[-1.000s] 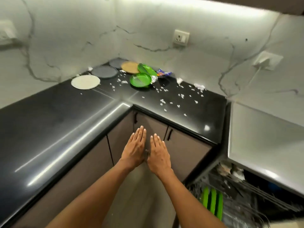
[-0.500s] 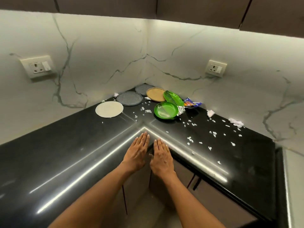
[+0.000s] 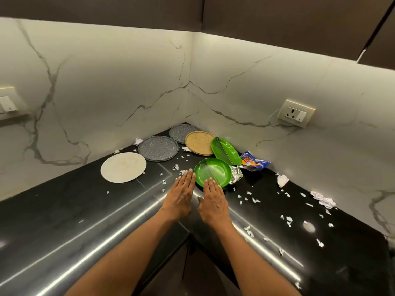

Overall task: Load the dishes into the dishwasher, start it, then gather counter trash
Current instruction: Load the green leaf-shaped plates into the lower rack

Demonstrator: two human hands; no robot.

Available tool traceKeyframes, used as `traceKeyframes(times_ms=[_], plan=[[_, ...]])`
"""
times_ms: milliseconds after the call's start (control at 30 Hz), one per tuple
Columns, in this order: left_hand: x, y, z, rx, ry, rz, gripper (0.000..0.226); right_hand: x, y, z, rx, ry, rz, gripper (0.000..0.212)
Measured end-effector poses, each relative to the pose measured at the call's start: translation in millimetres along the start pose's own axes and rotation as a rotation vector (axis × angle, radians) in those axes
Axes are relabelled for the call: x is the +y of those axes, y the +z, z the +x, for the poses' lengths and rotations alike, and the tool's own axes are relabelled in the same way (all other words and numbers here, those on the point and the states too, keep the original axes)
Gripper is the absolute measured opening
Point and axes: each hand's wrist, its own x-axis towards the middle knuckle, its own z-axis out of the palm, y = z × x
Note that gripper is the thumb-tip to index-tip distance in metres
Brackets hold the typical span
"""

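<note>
Head view. Both hands are held flat, palms down, fingers straight and together, side by side over the inner corner of the black L-shaped bench (image 3: 64, 210). The left hand (image 3: 180, 194) has its fingertips just short of the rim of the near green plate (image 3: 213, 170); the right hand (image 3: 212, 199) overlaps that plate's near edge with its fingertips, though whether they touch it cannot be told. Neither hand holds anything.

Compared with half a second earlier, the hands have advanced from the bench's front edge toward the corner, and the camera has closed in, so the dishes appear larger; the dishes themselves have not shifted. A second ago the hands hung in front of the cabinet doors, with an open dishwasher rack at lower right; that rack is now out of frame.

The dishes sit in the far corner: a white plate (image 3: 123, 167) at left, a grey speckled plate (image 3: 158, 148) just beside it, a second grey plate (image 3: 181, 133) deeper in the corner, a tan plate (image 3: 199, 143) overlapping that one, and a second green plate (image 3: 225, 150) tilted against the tan one. Crumpled foil (image 3: 236, 177) touches the near green plate's right side, and a blue snack wrapper (image 3: 253, 163) lies just behind it. White paper scraps (image 3: 288, 221) are scattered across the right arm of the bench, with larger wads (image 3: 322, 199) near the wall.

The backsplash is white veined marble (image 3: 106, 92) carrying a wall socket (image 3: 296, 113) at right and a switch plate (image 3: 7, 103) at left; dark upper cabinets (image 3: 277, 22) hang above.
</note>
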Motion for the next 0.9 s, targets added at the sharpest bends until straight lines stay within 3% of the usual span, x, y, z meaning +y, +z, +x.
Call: traceKeyframes(times_ms=[400, 767, 900], plan=[[-24, 33, 185, -0.107, 0.069, 0.067, 0.089, 72, 7, 159, -0.120, 0.149, -0.055, 0.064], [-51, 76, 313, -0.205, 0.191, 0.054, 0.073, 100, 16, 278, -0.277, 0.244, -0.046, 0.064], [-54, 86, 338, -0.210, 0.208, 0.047, 0.067, 101, 26, 295, -0.265, 0.259, -0.056, 0.043]])
